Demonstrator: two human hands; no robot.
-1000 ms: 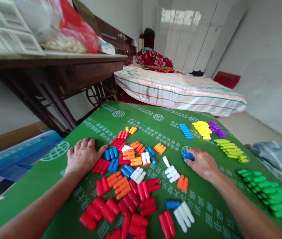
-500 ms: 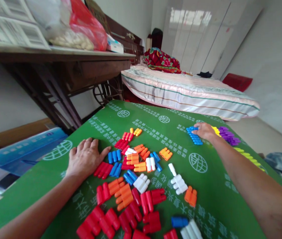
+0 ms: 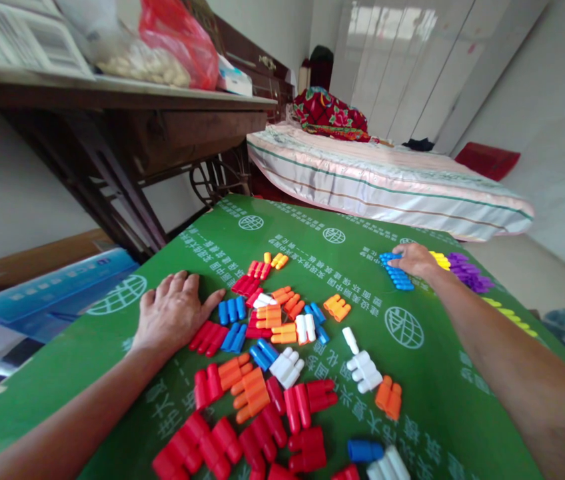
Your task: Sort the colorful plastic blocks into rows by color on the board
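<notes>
My left hand (image 3: pixel 171 312) lies flat and open on the green board (image 3: pixel 347 280), its thumb pointing at a group of blue bullet-shaped plastic pieces (image 3: pixel 231 310). Just below that thumb are red pieces (image 3: pixel 208 339). At the far right, my right hand (image 3: pixel 415 260) has its fingers closed at the upper edge of a neat row of blue plastic pieces (image 3: pixel 398 275), which rests on the board. Its fingertips are partly hidden. Beyond that hand sit yellow pieces (image 3: pixel 441 260) and purple pieces (image 3: pixel 470 272). Orange pieces (image 3: pixel 250 393) and white pieces (image 3: pixel 364 371) lie scattered in the middle.
Yellow-green pieces (image 3: pixel 510 317) form a line near the board's right edge. A bed (image 3: pixel 387 180) stands behind the board. To the left is a wooden table (image 3: pixel 162 100) bearing plastic bags, with blue packaging (image 3: pixel 57 287) below it.
The view has shifted slightly, so the scene sits a little further right. Both hands stay in the same places on the board, and the pieces have not visibly moved.
</notes>
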